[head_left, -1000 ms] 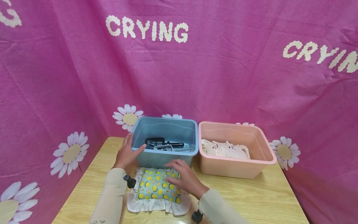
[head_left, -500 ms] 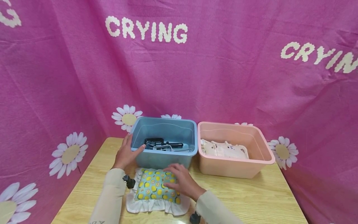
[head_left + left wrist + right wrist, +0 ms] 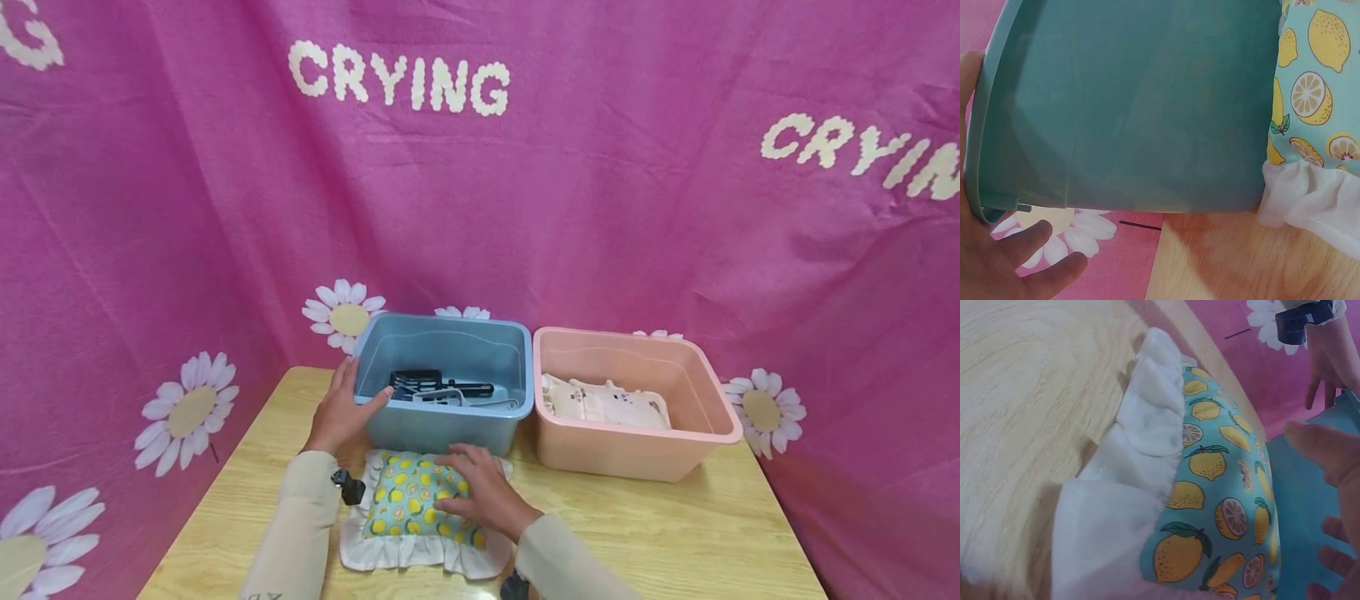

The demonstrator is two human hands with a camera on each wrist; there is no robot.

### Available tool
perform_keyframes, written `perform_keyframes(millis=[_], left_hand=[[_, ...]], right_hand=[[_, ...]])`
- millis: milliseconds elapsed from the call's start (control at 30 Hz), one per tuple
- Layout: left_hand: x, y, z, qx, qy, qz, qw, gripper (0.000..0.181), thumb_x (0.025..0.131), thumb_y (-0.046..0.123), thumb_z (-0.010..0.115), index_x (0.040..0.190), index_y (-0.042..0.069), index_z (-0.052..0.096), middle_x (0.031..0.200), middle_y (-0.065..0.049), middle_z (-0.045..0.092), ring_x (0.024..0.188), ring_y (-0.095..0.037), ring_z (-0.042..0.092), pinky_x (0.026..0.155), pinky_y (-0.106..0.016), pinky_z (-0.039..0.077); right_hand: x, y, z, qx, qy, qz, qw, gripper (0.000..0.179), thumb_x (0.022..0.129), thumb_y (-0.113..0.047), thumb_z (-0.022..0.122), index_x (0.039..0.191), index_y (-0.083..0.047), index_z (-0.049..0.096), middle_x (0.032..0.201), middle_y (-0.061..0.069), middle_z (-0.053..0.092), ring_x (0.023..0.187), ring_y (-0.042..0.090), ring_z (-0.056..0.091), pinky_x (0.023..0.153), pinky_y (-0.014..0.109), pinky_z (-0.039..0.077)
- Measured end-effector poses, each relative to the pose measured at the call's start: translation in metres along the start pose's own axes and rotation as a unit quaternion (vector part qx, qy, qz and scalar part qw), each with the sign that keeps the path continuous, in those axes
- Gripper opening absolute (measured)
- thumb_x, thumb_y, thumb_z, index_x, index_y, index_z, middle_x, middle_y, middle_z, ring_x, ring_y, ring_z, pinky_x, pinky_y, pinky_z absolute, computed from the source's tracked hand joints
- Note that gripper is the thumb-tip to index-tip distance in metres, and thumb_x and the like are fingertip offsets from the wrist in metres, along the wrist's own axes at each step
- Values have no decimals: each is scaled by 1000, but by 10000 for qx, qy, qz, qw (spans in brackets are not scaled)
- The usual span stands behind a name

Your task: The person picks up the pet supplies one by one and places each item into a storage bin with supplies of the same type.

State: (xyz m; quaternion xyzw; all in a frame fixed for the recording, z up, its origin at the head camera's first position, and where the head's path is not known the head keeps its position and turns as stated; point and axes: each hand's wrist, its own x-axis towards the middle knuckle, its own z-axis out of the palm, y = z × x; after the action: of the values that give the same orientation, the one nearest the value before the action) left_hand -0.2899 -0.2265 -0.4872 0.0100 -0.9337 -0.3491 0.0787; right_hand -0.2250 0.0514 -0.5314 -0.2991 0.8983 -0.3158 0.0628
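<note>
My left hand (image 3: 341, 417) rests at the front left corner of a blue plastic bin (image 3: 450, 429), thumb along the front rim and straight fingers spread down the left side. In the left wrist view the fingers (image 3: 1060, 275) lie outside that rim. A small lemon-print cushion (image 3: 416, 496) with a white ruffled edge lies flat on the table before the bin. Over its right half hovers my right hand (image 3: 487, 492), fingers loosely bent with nothing between them. Inside the bin lie a black slotted turner (image 3: 416, 383) and some grey utensils (image 3: 442, 396).
Right of the blue bin stands a pink bin (image 3: 615, 446) holding a cream printed cushion (image 3: 607, 406). Both bins sit at the back of a wooden table (image 3: 660, 542), close to a magenta curtain (image 3: 600, 208) with daisies and lettering.
My right hand has lowered slightly toward the cushion and come nearer to me. The left hand has stayed on the blue bin's corner; bins and cushion have not moved.
</note>
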Motion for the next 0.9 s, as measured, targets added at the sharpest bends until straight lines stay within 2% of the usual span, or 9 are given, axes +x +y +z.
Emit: perform_keyframes(millis=[133,400,700,900], left_hand=[[0,-2,0,24,30,43,10000,99,84,68,56,155,13,16,161,-10,10,136,-43,33,101,-67,32],[1,-1,0,40,17,79,10000,97,84,64,58,155,12,17,160,-11,11,135,-42,33,102,-66,33],[1,-1,-1,64,6,80,9999,98,85,65,57,155,12,16,161,-11,10,135,-42,33,102,-66,32],[1,-1,0,46,16,114,9999,98,84,66,57,155,11,16,161,-11,10,135,-42,33,102,-66,32]], right_hand=[[1,-1,4,51,-52,75,9999,59,83,-48,72,135,-26,55,148,9,40,134,29,33,108,58,25],[0,2,8,-126,-134,191,9996,58,83,-50,71,134,-28,54,149,8,39,135,28,33,105,53,30],[0,3,16,-385,-49,-63,9992,59,83,-51,71,133,-27,55,148,10,39,132,30,35,100,52,33],[3,5,23,-592,-83,-120,9981,65,82,-59,67,138,-28,52,150,11,36,134,32,33,102,57,31]])
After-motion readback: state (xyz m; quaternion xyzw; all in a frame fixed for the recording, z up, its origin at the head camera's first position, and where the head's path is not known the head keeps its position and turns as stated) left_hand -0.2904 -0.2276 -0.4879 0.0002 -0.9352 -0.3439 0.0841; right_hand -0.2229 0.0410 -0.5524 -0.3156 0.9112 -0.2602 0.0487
